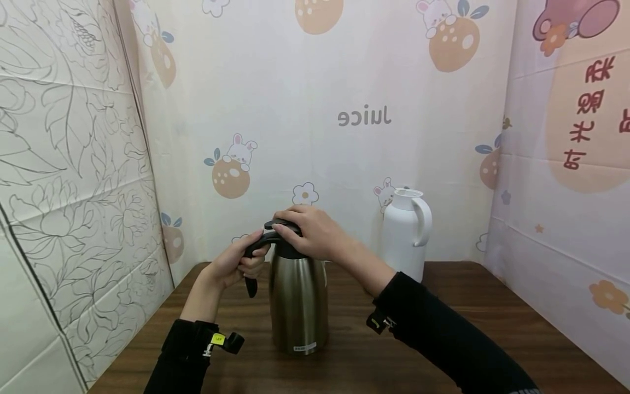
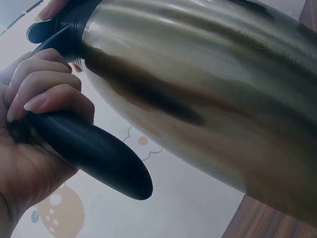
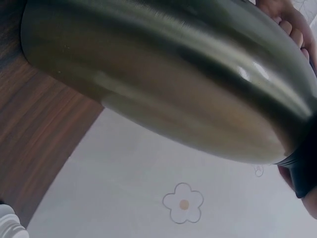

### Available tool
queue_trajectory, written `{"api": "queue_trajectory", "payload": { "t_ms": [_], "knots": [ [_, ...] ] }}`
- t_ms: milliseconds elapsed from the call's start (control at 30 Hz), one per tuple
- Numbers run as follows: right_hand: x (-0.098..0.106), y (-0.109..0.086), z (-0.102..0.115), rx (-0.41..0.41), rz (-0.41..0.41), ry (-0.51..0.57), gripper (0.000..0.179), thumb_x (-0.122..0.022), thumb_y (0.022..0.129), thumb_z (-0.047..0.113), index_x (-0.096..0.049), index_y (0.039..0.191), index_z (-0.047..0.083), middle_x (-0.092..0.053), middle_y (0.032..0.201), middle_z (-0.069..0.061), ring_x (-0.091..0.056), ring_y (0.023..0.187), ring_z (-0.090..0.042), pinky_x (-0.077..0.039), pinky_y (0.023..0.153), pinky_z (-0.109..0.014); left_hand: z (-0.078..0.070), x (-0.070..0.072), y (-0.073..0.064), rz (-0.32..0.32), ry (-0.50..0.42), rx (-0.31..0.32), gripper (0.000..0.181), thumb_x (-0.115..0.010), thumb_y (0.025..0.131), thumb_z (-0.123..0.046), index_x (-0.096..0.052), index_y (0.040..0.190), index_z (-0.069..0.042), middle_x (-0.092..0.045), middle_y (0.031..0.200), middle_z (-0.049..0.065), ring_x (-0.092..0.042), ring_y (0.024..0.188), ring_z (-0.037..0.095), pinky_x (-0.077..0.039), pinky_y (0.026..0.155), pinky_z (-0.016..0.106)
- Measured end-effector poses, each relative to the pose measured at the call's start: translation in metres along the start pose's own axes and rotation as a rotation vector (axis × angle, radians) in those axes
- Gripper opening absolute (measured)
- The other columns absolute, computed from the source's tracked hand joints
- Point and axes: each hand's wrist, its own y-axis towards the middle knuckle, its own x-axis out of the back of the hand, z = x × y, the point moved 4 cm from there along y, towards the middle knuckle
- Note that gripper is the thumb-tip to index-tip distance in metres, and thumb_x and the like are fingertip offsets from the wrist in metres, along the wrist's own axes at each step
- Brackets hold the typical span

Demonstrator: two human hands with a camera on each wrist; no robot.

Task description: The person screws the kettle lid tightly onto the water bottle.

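Observation:
A gold-toned metal thermos jug (image 1: pixel 298 303) with a black top and handle stands upright on the table. My left hand (image 1: pixel 236 261) grips its black handle (image 2: pixel 94 151), fingers curled round the upper part while the lower end sticks out below. Over the jug's black lid (image 1: pixel 283 225) lies my right hand (image 1: pixel 315 232), its thumb and fingers bent round the lid. In the right wrist view the jug's body fills the upper part, with the black spout (image 3: pixel 302 173) at the right edge; most of the right hand is hidden there.
Behind and to the right stands a white thermos jug (image 1: pixel 403 235), its handle facing right. Both stand on a dark wood-grain table (image 1: pixel 443 334). Patterned cloth walls (image 1: pixel 305 109) enclose the back and sides. A white ribbed part (image 3: pixel 11 225) shows in the right wrist view's corner.

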Motion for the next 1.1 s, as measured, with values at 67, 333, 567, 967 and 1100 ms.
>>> {"api": "queue_trajectory", "payload": {
  "t_ms": [67,333,567,967,1100],
  "knots": [
    [0.0,0.0,0.003,-0.025,0.001,-0.013,0.038,-0.054,0.111,0.039,-0.071,0.135,0.015,-0.071,0.123,-0.005,-0.068,0.105,-0.018,-0.057,0.088,-0.036,0.0,0.0,0.0,-0.003,-0.001,0.001,0.049,-0.019,0.118,-0.042,-0.042,0.085,-0.013,-0.033,0.057,-0.012,-0.021,0.046,0.01,-0.012,0.048,0.032],
    [-0.002,0.001,0.015,-0.184,0.003,-0.096,0.037,-0.054,0.11,0.044,-0.072,0.13,0.018,-0.07,0.112,-0.004,-0.062,0.096,-0.019,-0.052,0.076,-0.033,-0.001,-0.001,-0.001,-0.023,0.005,0.009,0.05,-0.021,0.118,-0.041,-0.043,0.084,-0.013,-0.034,0.057,-0.012,-0.021,0.046,0.011,-0.012,0.048,0.032],
    [-0.005,0.002,0.025,-0.348,0.01,-0.226,0.044,-0.049,0.111,0.049,-0.07,0.134,0.017,-0.067,0.108,-0.008,-0.055,0.09,-0.024,-0.049,0.066,-0.035,-0.002,-0.001,0.0,-0.026,-0.003,0.016,0.05,-0.021,0.118,-0.04,-0.044,0.084,-0.013,-0.034,0.057,-0.011,-0.021,0.046,0.011,-0.013,0.049,0.032],
    [0.0,0.002,0.023,-0.344,0.065,-0.195,0.052,-0.05,0.109,0.054,-0.065,0.142,0.016,-0.068,0.117,-0.009,-0.059,0.096,-0.024,-0.052,0.072,-0.036,-0.001,0.001,0.0,-0.031,0.007,0.02,0.05,-0.021,0.118,-0.041,-0.044,0.084,-0.013,-0.034,0.057,-0.011,-0.022,0.046,0.01,-0.013,0.05,0.033],
    [0.005,0.002,0.017,-0.266,0.113,-0.123,0.058,-0.05,0.11,0.053,-0.057,0.153,0.015,-0.068,0.132,-0.01,-0.065,0.109,-0.024,-0.055,0.083,-0.04,-0.001,0.001,0.0,-0.019,0.002,0.011,0.05,-0.022,0.118,-0.041,-0.044,0.084,-0.013,-0.033,0.057,-0.011,-0.022,0.046,0.011,-0.012,0.049,0.033]
  ]
}}
